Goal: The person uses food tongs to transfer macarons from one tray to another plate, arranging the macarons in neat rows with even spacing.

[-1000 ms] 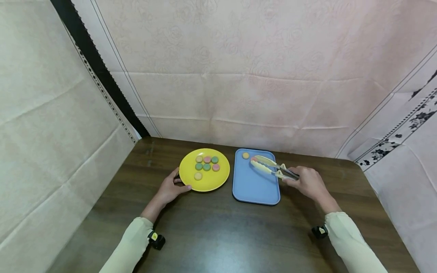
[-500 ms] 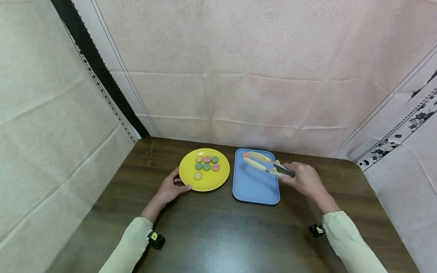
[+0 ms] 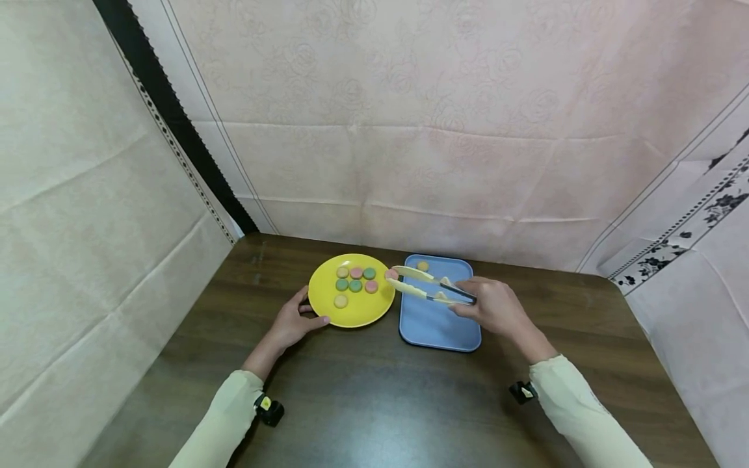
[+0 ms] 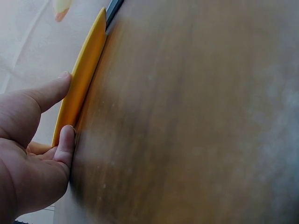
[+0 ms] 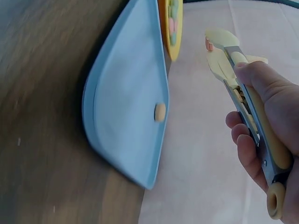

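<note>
My left hand (image 3: pixel 294 321) holds the rim of a round yellow plate (image 3: pixel 365 313) on the table. In the left wrist view the thumb rests on the plate's edge (image 4: pixel 84 77), and the fingers are curled at its side. My right hand (image 3: pixel 497 309) grips food tongs (image 3: pixel 439 289) with cream-coloured tips. Pinched between the tips is a small pink disc (image 3: pixel 391 274), held above the plate's right edge; the right wrist view shows the tongs (image 5: pixel 250 102) raised off the tray. Several pink, green and cream discs (image 3: pixel 355 286) lie on the plate.
Just right of the plate lies a blue rectangular tray (image 3: pixel 440 331), with one cream disc (image 3: pixel 422 266) near its far left corner. Both rest on a dark wooden table (image 3: pixel 351 396). Pale cloth (image 3: pixel 409 162) hangs behind the table's far edge and at both sides.
The right hand has moved left, carrying the pink disc in the tongs from over the tray to the plate's right edge. The left hand and the plate have stayed in place.
</note>
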Available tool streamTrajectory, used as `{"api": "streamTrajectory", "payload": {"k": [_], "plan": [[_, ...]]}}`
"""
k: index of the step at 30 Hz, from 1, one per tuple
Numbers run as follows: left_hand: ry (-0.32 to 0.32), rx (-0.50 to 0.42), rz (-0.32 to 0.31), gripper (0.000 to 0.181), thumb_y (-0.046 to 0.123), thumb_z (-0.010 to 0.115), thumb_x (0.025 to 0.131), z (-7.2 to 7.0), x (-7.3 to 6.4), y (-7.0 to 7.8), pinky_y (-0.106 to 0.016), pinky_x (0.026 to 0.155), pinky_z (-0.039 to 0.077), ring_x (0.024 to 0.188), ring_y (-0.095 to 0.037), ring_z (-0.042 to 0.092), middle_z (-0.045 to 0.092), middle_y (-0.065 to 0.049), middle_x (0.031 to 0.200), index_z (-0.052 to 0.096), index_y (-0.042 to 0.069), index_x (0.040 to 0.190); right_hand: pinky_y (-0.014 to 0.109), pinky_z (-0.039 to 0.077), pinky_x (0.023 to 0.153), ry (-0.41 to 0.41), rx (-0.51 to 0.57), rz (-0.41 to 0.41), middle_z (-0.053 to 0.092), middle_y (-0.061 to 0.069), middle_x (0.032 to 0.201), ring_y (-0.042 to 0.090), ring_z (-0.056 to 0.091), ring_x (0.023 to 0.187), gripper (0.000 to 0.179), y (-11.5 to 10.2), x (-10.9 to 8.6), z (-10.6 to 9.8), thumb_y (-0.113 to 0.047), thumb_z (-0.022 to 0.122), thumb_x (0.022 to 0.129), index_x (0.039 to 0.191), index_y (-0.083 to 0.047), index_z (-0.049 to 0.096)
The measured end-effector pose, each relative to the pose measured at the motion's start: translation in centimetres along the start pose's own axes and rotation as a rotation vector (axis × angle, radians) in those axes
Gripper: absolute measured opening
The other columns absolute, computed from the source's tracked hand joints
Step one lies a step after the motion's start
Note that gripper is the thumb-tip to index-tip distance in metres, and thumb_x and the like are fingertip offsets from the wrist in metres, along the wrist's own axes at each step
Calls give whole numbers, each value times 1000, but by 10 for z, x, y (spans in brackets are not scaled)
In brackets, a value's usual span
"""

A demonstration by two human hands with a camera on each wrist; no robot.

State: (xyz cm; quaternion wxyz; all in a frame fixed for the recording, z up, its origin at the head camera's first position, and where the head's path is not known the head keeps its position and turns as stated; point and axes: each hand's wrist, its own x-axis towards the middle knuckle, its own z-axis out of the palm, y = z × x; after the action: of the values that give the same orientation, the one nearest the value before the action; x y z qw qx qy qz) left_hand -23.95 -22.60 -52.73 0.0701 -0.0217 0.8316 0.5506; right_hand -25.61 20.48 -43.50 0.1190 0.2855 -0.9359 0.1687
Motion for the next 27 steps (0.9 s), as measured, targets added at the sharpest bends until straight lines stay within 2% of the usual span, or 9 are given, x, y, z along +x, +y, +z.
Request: {"api": "streamTrajectory", "payload": {"k": [4, 12, 20, 27], "plan": [[1, -1, 10, 104, 21, 84, 88, 0, 0, 0, -29, 85, 55, 132, -36, 51, 33, -19, 161, 16, 3, 163, 32, 51, 61, -23, 17, -36, 75, 10, 100, 13, 58, 70, 46, -11, 10, 11, -31, 86, 83, 118, -3, 76], [0, -9, 2, 103, 21, 83, 89, -1, 0, 0, -29, 86, 55, 132, -36, 51, 32, -19, 161, 15, 3, 163, 29, 50, 59, -50, 35, -103, 75, 5, 95, 8, 57, 69, 41, -28, 24, 34, -32, 84, 85, 115, -5, 78], [6, -1, -15, 103, 21, 83, 88, -1, 0, 0, -30, 86, 56, 132, -34, 52, 33, -17, 161, 15, 4, 164, 28, 51, 62, -109, 28, -117, 75, 6, 94, 8, 59, 70, 40, -36, 31, 47, -34, 82, 87, 116, -6, 77], [11, 4, -21, 104, 20, 84, 88, 1, 1, 0, -33, 92, 55, 132, -33, 52, 34, -17, 161, 16, 4, 164, 27, 51, 62, -173, 38, -82, 75, 6, 96, 8, 56, 69, 42, -38, 34, 53, -35, 82, 87, 119, -7, 77]]}}
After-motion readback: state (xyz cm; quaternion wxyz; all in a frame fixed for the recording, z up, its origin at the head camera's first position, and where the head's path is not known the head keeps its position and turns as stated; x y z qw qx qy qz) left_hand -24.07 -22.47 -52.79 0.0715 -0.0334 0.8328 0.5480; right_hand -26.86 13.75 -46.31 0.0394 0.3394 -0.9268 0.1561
